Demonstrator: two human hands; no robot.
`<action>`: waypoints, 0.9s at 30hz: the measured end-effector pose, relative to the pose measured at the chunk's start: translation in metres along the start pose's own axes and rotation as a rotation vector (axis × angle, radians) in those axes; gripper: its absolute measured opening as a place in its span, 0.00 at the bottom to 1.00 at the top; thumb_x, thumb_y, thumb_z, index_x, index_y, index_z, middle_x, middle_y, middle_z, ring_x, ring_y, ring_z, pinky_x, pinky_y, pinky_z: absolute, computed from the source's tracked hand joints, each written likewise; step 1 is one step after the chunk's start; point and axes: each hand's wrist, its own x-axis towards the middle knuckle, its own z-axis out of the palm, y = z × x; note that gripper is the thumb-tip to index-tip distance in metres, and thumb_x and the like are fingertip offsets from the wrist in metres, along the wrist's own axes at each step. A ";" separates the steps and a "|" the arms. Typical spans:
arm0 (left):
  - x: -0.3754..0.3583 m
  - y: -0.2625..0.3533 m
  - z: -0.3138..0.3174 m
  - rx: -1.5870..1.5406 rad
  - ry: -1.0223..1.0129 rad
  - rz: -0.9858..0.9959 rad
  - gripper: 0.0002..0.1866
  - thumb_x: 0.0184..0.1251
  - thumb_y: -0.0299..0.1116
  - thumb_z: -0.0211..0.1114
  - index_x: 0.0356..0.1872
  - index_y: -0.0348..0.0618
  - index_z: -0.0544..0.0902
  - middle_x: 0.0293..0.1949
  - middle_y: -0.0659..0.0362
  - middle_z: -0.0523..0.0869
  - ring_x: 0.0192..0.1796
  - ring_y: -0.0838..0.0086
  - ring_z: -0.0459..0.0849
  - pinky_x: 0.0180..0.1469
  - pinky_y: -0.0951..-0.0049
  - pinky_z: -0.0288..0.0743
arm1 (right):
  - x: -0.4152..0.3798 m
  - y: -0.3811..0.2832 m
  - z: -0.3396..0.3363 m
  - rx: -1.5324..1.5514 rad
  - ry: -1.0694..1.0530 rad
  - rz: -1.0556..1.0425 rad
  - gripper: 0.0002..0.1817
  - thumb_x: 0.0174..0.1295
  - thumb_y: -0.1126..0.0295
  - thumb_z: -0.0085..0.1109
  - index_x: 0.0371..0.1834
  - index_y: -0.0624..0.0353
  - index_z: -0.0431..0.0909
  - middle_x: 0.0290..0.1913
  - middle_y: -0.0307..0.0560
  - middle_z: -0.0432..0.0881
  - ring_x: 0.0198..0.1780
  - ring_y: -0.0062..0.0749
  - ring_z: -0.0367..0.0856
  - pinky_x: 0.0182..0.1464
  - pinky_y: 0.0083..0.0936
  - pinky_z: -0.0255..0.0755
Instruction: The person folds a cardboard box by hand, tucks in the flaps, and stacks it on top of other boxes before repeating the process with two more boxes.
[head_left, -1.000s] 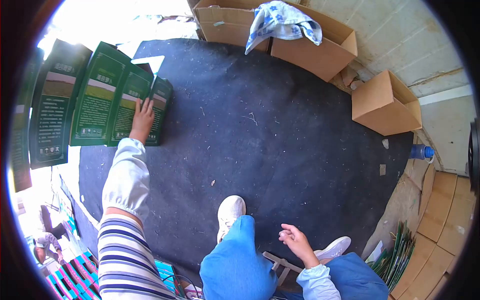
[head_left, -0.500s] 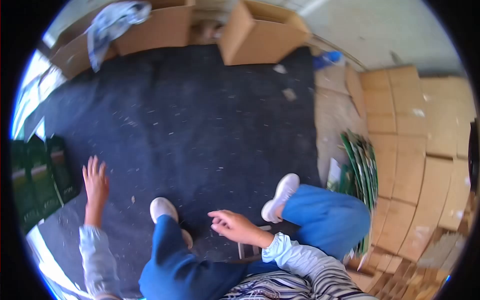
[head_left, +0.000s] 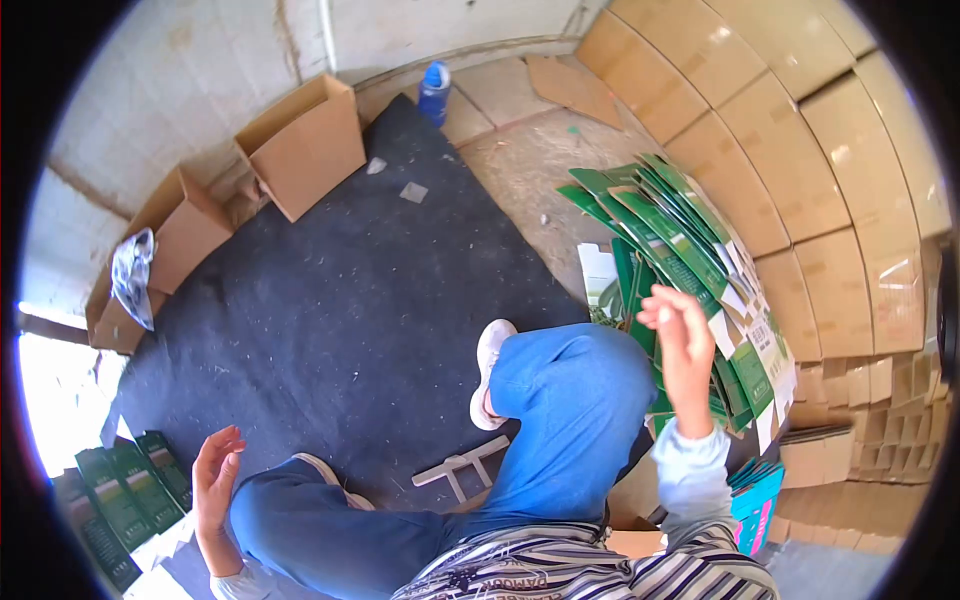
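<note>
Fingers (head_left: 672, 305) of my right hand (head_left: 685, 345) are loosely curled, tips bunched, nothing between them: empty, raised in the air. Left hand (head_left: 213, 478) is open too, palm turned inward, fingers relaxed and spread a little, holding nothing.

Key relation: the stack of flat green cartons (head_left: 690, 270) lies directly behind and beyond the right hand, leaning against the wall of brown cardboard boxes (head_left: 800, 150) on the right. The hand overlaps the stack in view; I cannot tell whether the fingertips touch a carton or hover just short of it. The right hand is clearly the nearer one; the left is well apart from this stack, across both knees.

Stack orientation: cartons are fanned out, long axes running from lower right to upper left in the picture, top ends pointing up-left toward the bare floor, lower ends tucked down by my right thigh. White undersides show on a few at the right edge.

Left hand sits near a second group, the row of green cartons (head_left: 130, 490) laid flat side by side at the left edge of the dark mat (head_left: 330, 300), long axes running roughly up-left to down-right. Hand is near them, not touching.

Rest: I'm seated, blue jeans, white shoe (head_left: 490, 370) on the mat, a small white plastic piece (head_left: 462, 466) by the leg. Open brown boxes (head_left: 305, 145) along the far wall, cloth (head_left: 132, 275) draped over one, blue bottle (head_left: 434, 92) in the corner.
</note>
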 end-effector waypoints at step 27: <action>0.024 0.117 0.136 0.731 -0.023 0.013 0.17 0.59 0.34 0.67 0.46 0.34 0.79 0.41 0.50 0.83 0.42 0.64 0.84 0.38 0.70 0.77 | 0.185 0.302 -0.236 -1.456 -0.067 -0.093 0.22 0.65 0.59 0.50 0.54 0.65 0.75 0.62 0.50 0.70 0.63 0.45 0.66 0.63 0.47 0.59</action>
